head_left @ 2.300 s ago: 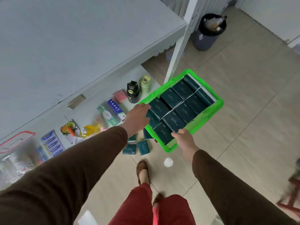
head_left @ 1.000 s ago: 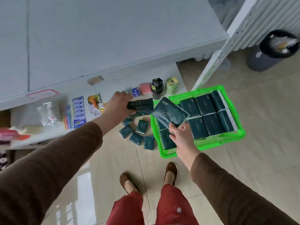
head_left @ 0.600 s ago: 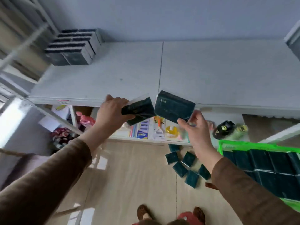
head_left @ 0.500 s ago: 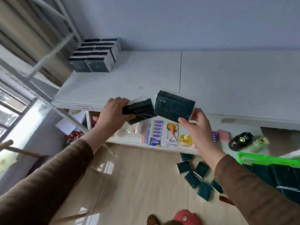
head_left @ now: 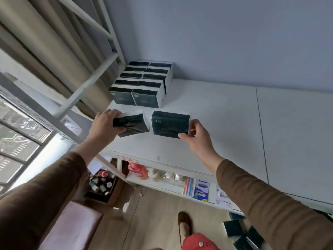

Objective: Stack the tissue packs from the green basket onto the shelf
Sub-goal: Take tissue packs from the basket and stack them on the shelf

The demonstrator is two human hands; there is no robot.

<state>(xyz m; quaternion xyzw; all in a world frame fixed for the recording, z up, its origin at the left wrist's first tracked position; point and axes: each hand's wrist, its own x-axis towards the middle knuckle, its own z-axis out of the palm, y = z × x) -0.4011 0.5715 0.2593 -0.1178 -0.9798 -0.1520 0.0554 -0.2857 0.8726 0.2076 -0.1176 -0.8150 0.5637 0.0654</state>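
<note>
Holding one dark green tissue pack in each hand, the person reaches over the white shelf top [head_left: 216, 112]. The left hand [head_left: 103, 126] has its fingers wrapped over the left end of a tilted tissue pack [head_left: 132, 124], with the thumb under it. The right hand [head_left: 197, 138] pinches the near right corner of a second tissue pack [head_left: 169, 124] between thumb and fingertips; this pack is held flatter, its printed face toward the camera. The two packs are just beside each other with a narrow gap between them, raised above the near left part of the shelf top.

At the far left corner of the shelf top, against the blue-grey wall [head_left: 234, 37], stands a block of stacked tissue packs [head_left: 142, 83], arranged in two columns running away from the viewer, with white sides showing on the right. The held packs are near this block but apart from it.

Below the shelf top, a lower shelf [head_left: 180, 188] holds a red packet [head_left: 137, 170], clear bags and blue-and-yellow carded goods [head_left: 201, 193]. On the floor at the left, an open cardboard box [head_left: 103, 188] contains small bottles. More dark green tissue packs [head_left: 239, 233] lie on the floor at the near right. The green basket is out of sight.
</note>
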